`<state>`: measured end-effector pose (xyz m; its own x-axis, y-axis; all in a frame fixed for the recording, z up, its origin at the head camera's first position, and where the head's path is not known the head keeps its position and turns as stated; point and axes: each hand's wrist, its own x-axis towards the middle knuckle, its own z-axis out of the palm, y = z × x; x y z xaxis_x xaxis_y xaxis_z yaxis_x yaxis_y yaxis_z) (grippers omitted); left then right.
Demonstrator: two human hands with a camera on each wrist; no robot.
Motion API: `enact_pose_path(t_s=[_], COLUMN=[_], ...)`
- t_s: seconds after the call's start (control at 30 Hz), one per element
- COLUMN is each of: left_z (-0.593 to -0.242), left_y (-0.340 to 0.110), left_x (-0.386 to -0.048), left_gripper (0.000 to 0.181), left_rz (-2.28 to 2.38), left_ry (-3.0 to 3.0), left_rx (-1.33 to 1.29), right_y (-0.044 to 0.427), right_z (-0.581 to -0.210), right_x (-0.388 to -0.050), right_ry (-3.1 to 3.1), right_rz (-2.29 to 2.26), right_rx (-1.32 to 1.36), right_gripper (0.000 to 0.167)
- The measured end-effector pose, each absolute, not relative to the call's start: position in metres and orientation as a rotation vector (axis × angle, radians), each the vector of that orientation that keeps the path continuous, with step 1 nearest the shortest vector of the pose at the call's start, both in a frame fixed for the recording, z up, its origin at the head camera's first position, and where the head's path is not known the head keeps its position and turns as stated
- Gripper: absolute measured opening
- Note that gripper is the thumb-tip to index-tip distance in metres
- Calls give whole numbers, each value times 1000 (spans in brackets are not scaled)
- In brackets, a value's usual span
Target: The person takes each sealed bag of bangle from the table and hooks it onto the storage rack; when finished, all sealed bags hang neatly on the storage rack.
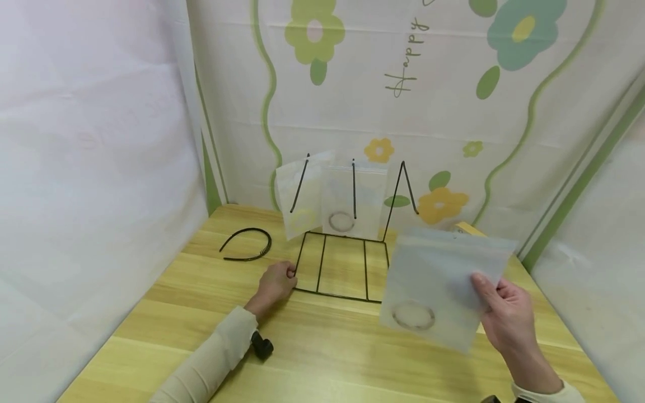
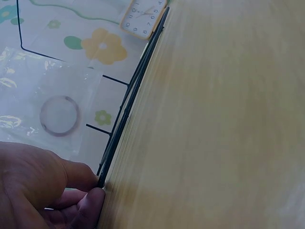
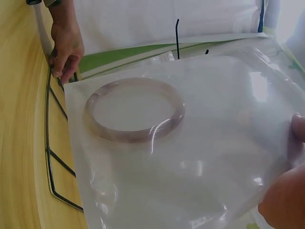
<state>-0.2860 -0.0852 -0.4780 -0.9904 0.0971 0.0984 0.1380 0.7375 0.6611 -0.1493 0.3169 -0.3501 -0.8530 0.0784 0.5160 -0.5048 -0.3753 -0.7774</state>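
Observation:
My right hand (image 1: 509, 313) pinches the right edge of a translucent plastic bag (image 1: 433, 280), raised over the table's right part. Inside the bag, a pale bangle (image 3: 136, 110) lies near the lower left corner. My left hand (image 1: 276, 282) pinches the front left corner of a black wire rack (image 1: 342, 296) on the table; the left wrist view shows thumb and fingers on the wire (image 2: 116, 138). Two more bags stand upright at the rack's back: one with a yellow ring (image 1: 302, 220), the other with a pale bangle (image 1: 341, 221). The rack's right upright (image 1: 398, 184) has no bag against it.
A black headband (image 1: 247, 244) lies on the wooden table (image 1: 312, 352), left of the rack. A yellow-rimmed clock (image 2: 143, 16) stands behind the held bag, mostly hidden by it in the head view. Printed white curtains (image 1: 342, 112) enclose the table's back and sides.

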Motion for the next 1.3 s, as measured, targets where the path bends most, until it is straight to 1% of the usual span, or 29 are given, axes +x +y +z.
enact_pose_path(t_s=[0.37,0.63,0.93,1.3], left_z=[-479,-478,-477,-477], left_y=[-86,-86,-85,-87], left_x=[-286,-287,-286,-287], left_gripper=[32,32,31,31], left_rz=[-1092,-1112,-1096,-1115], left_ry=[-2882,-2884,-2881,-2869], left_rx=[-185,-175,-165,-189], right_y=[309,295,289,285], right_z=[-347,-347,-344,-346], right_x=[-178,-197,-209,-220], right_ry=[-1629,-1696,-1768,-1690], right_rz=[2250,2273,2300,2352], right_rx=[444,448,424,317], right_gripper=[25,23,20,19])
